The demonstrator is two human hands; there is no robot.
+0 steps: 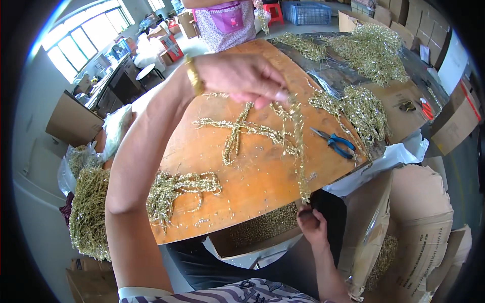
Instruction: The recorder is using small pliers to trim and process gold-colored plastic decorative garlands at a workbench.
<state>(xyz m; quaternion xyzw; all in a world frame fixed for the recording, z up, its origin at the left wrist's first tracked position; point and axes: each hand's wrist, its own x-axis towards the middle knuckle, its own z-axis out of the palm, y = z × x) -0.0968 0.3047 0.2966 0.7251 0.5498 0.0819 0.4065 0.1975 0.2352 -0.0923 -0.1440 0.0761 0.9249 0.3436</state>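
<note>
My left hand [240, 78], with a gold bracelet [193, 76] at the wrist, is raised over the table and pinches the upper end of a glittery gold garland strand [300, 156]. The strand hangs down to the table's near edge. There my right hand [314, 225] has its fingers closed around the lower end; something dark by those fingers is too unclear to name. More gold strands [235, 134] lie crossed on the orange-brown tabletop [252, 184]. Blue-handled pliers [337, 144] rest to the right of the held strand.
Gold garland bundles lie at the table's left [177, 192] and right [366, 108], with a bigger heap [374, 50] behind. A box of gold bits [265, 227] sits below the near edge. An open cardboard box [422, 212] stands at right, orange-handled scissors [427, 108] beyond.
</note>
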